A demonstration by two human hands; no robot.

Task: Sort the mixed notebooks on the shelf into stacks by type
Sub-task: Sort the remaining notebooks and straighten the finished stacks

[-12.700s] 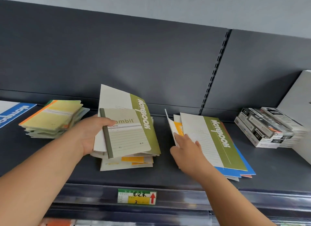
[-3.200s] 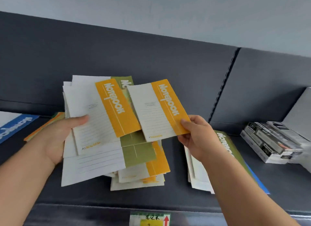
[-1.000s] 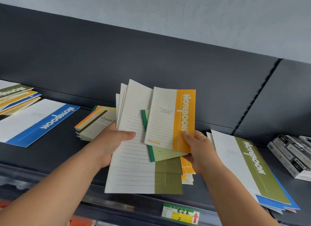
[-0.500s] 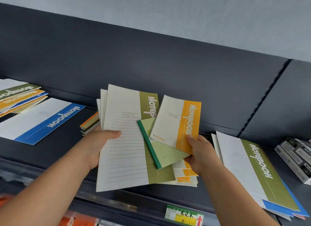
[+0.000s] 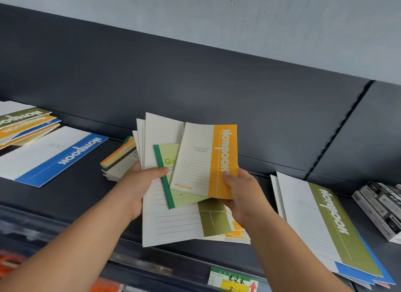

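My left hand grips a fanned bundle of large white notebooks, the front one with an olive band, lifted above the shelf. A small green-spined notebook lies on that bundle under my left thumb. My right hand pinches a small orange-banded notebook by its lower right corner, overlapping the green one. Orange-banded notebooks lie on the shelf beneath the bundle. A small stack of tan notebooks sits behind my left hand.
On the dark shelf, a large blue-banded notebook lies left, with a mixed stack beyond it. A stack topped by an olive-banded notebook lies right, boxed items further right. A price label marks the front edge.
The bundle in my left hand has tilted more upright and its olive band has slid behind the small notebooks. My right hand has brought the orange-banded notebook upright and closer over the green one.
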